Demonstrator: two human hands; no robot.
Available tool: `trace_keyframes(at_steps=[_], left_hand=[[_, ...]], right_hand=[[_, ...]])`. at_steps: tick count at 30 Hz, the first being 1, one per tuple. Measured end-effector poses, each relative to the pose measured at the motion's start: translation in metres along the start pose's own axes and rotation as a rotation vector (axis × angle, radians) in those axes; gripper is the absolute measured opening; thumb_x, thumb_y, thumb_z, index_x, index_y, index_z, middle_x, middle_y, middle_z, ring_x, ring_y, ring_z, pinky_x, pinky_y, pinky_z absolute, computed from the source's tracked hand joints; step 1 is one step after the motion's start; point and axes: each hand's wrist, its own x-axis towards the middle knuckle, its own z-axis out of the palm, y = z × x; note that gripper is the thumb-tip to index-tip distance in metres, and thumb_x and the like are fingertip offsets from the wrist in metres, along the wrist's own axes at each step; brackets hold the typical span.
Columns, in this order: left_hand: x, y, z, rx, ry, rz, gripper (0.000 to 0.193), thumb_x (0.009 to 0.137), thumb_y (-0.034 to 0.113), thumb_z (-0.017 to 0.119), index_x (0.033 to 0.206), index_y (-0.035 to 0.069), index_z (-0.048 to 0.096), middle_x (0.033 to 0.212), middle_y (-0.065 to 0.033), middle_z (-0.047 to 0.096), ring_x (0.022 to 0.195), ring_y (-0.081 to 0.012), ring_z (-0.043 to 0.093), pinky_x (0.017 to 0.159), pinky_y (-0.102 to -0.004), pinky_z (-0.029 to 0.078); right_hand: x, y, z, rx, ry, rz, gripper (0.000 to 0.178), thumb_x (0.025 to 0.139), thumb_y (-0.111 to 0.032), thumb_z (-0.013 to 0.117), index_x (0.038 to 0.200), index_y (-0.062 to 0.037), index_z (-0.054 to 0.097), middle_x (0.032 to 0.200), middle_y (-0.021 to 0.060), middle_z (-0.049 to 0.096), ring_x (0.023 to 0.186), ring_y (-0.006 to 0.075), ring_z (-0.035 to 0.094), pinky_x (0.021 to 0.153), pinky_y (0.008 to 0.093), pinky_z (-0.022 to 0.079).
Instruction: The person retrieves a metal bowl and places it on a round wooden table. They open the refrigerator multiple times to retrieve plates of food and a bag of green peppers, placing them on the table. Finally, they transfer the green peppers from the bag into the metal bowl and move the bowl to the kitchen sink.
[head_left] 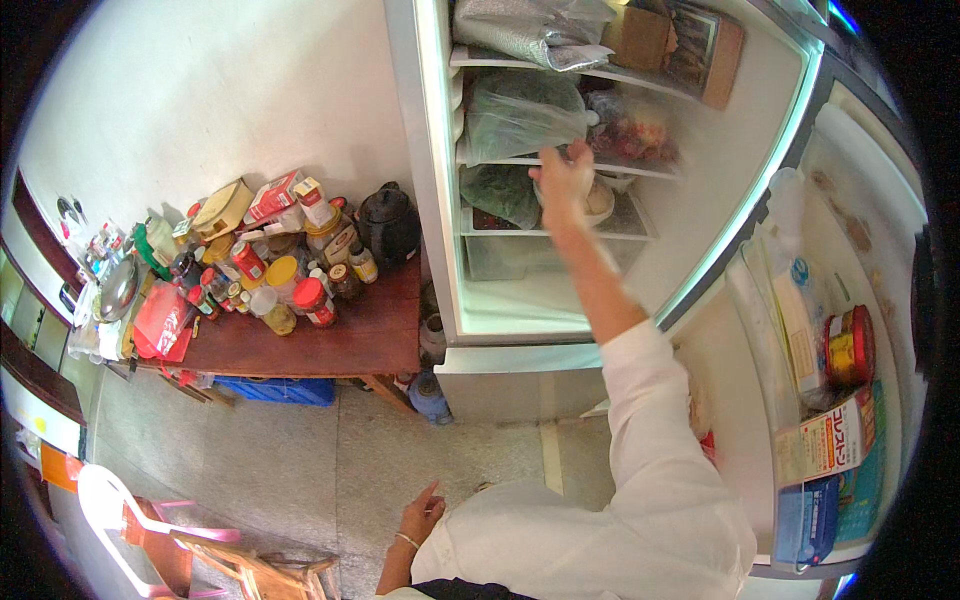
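My right hand (566, 180) reaches into the open fridge, its fingers apart at the edge of the middle shelf. Just beyond the fingertips lies a translucent plastic bag (515, 115) with something green inside; whether they touch it, I cannot tell. A darker green bag (500, 195) rests on the shelf below, beside a pale round bowl (600, 200) partly hidden by my hand. Low at my side hangs my left hand (423, 515), holding nothing I can see, with a finger stretched out and a bracelet at the wrist.
The fridge door (740, 330) stands open at the right, its racks holding a red tin (848, 345) and boxes. A silvery bag (530, 30) and cardboard box (640, 38) fill the top shelf. Left, a red-brown table (370, 335) bears several jars and a black kettle (388, 222). Chairs (250, 570) stand lower left.
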Motion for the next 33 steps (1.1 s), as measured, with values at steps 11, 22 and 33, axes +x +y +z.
trace_keyframes(at_steps=[11,22,33], left_hand=[[0.003,0.007,0.004,0.073,-0.003,0.077,0.047,0.079,0.013,0.059,0.124,0.013,0.043,0.089,-0.0099,0.064,0.077,-0.0199,0.063,0.069,-0.0308,0.051],[-0.010,-0.019,0.021,0.021,0.082,0.041,0.047,0.081,0.015,0.058,0.125,0.012,0.041,0.087,-0.0080,0.064,0.075,-0.0189,0.063,0.069,-0.0292,0.050],[-0.011,0.019,0.020,-0.028,0.022,-0.033,0.045,0.082,0.014,0.055,0.124,0.012,0.041,0.090,-0.0115,0.063,0.078,-0.0189,0.063,0.068,-0.0297,0.050]], right_hand=[[-0.019,0.129,0.012,-1.078,-0.432,-0.338,0.074,0.065,-0.023,0.066,0.125,0.0019,0.029,0.125,0.0250,0.033,0.115,0.0363,0.033,0.097,0.0443,0.028],[0.000,0.186,0.030,-1.447,-0.250,-0.730,0.048,0.075,-0.025,0.056,0.111,0.0049,0.047,0.122,0.0251,0.036,0.115,0.0389,0.032,0.097,0.0539,0.022],[-0.009,0.153,0.025,-1.100,-0.085,-0.708,0.030,0.079,-0.019,0.052,0.098,0.0031,0.055,0.105,0.0232,0.050,0.098,0.0362,0.048,0.081,0.0432,0.041]])
